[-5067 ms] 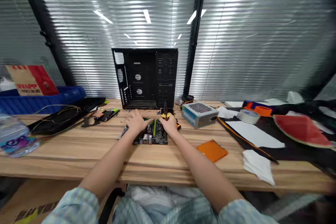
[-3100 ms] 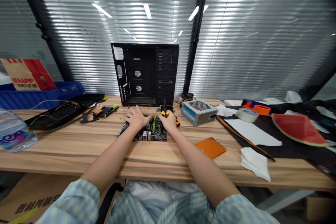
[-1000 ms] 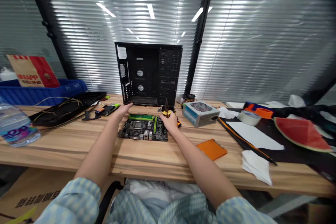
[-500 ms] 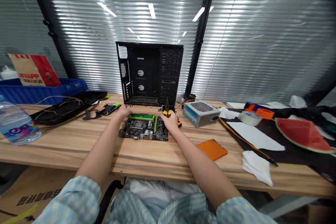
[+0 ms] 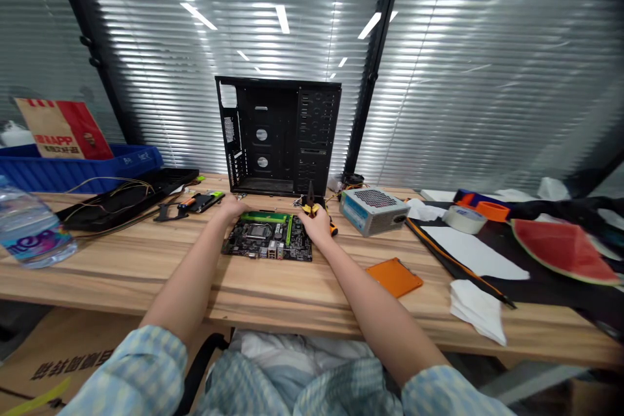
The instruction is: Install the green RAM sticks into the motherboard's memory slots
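A black motherboard (image 5: 251, 245) with green slots lies flat on the wooden table, between my two hands. My left hand (image 5: 233, 208) is at its far left corner, fingers curled over the edge near one end of a green memory stick (image 5: 266, 216). At the right edge is my right hand (image 5: 316, 222), its fingers bent against the board and partly hidden. Pliers (image 5: 311, 195) with dark jaws and yellow-black handles show right behind that hand; whether it touches them is unclear. Behind the board an open black computer case (image 5: 273, 143) stands upright.
A grey power supply (image 5: 374, 208) sits to the right, with an orange drive (image 5: 394, 277) nearer me. Tape (image 5: 464, 220), tissues and a watermelon-shaped item (image 5: 560, 250) lie further right. On the left are a water bottle (image 5: 32, 227), a black panel (image 5: 127, 198) and a blue bin (image 5: 63, 172).
My left hand has shifted slightly to the right at the board's corner. The right hand and the pliers look the same.
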`<state>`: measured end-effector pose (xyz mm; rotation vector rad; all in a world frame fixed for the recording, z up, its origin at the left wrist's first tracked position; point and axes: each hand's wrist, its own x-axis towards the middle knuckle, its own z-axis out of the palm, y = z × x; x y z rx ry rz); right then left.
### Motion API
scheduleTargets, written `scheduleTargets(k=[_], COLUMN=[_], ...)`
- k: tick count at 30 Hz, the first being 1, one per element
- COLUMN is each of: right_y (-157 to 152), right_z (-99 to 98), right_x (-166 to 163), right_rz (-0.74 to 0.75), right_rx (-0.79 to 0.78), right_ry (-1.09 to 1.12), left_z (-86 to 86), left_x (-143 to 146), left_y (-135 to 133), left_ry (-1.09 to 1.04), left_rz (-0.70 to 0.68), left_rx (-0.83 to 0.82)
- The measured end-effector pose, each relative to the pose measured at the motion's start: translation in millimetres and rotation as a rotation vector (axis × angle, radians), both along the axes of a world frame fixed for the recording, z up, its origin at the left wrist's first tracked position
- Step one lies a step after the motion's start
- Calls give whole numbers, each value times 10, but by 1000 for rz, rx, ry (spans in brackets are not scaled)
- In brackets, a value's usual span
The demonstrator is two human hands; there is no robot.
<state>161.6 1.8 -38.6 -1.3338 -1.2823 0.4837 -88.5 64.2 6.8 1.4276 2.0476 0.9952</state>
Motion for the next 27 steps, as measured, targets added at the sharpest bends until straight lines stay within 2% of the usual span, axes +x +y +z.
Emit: scheduleTargets(k=[13,27], right_y=[-12,-46], right_z=[6,42], right_x=[-4,-4], right_rz=[7,16], right_rx=[9,-5], right_ry=[3,13], left_z=[72,62], left_x=[91,48], left_y=[-133,-98], left_ry=[13,-16], left_rz=[-17,-26], left_rx=[-46,-80])
